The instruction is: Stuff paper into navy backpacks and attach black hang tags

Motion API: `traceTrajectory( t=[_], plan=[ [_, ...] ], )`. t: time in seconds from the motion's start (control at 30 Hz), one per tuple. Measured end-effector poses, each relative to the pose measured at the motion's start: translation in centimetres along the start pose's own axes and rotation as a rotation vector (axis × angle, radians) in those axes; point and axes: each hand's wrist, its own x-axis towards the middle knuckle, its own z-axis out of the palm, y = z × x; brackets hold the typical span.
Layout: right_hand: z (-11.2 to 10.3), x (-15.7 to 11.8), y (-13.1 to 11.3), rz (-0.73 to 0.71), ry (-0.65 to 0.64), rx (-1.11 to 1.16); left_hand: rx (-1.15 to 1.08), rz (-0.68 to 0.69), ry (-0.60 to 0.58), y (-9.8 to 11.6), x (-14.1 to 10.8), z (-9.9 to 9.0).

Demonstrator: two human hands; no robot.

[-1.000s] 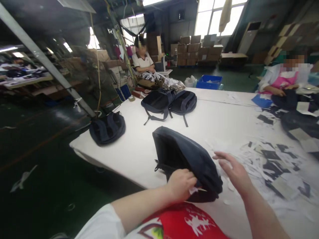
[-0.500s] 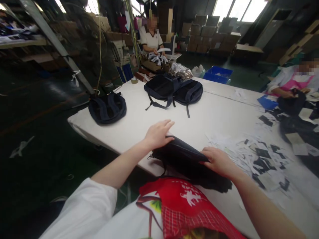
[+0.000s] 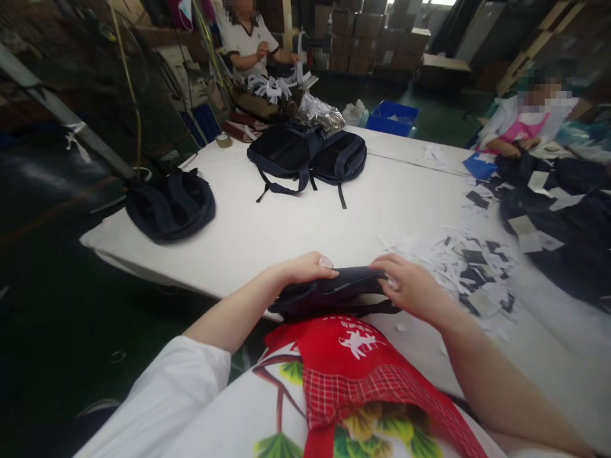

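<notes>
A dark navy bag (image 3: 329, 292) is held at the near edge of the white table, close to my red apron. My left hand (image 3: 312, 267) grips its upper left edge, thumb on top. At the upper right corner my right hand (image 3: 401, 283) has its fingers closed on the bag. A dark strap trails from the lower right side of it; its underside is hidden. On the table at the left lies a navy backpack (image 3: 169, 203) with its straps up. Farther back, two more navy backpacks, one left (image 3: 281, 152) and one right (image 3: 352, 156), lie against each other.
Paper and dark fabric scraps (image 3: 477, 270) spread over the table (image 3: 382, 216) to my right. Beyond them is a dark pile of bags (image 3: 563, 235), where a co-worker (image 3: 520, 130) sits. Another co-worker (image 3: 248, 48) is behind the table. A blue bin (image 3: 394, 117) and a tape roll (image 3: 223, 140) are at the back.
The bag has turned from slanting to nearly level and come nearer my apron. My right hand has moved up along it; the left has moved down. The view has shifted right and down.
</notes>
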Motion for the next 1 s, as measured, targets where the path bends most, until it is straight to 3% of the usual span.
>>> traceTrajectory(
  t=[0.13,0.2,0.3,0.43,0.6,0.73,0.87,1.0],
  plan=[
    [0.3,0.5,-4.5,0.226,-0.178,-0.018,-0.085,-0.035,0.011,0.0,0.0,2.1],
    [0.7,1.0,-5.5,0.303,-0.286,-0.083,-0.086,-0.034,0.055,-0.1,0.0,3.1],
    [1.0,1.4,-5.6,0.291,-0.396,-0.103,-0.079,-0.031,0.108,-0.5,0.1,4.0],
    [1.4,1.7,-5.5,0.276,-0.403,-0.112,-0.115,-0.033,0.147,-0.6,0.0,4.4],
    [1.9,1.1,-5.9,0.223,-0.354,0.050,-0.097,-0.013,0.145,-0.2,-0.6,4.3],
    [0.9,0.6,-2.7,0.335,-0.284,0.036,-0.050,0.010,0.101,-1.0,-0.6,3.7],
    [-1.2,-0.3,3.8,0.643,-0.310,-0.120,0.060,0.045,0.064,-1.0,-0.6,3.6],
    [-0.5,-1.1,10.0,0.814,-0.339,-0.205,0.161,0.017,0.020,-0.2,-0.4,3.4]
  ],
)
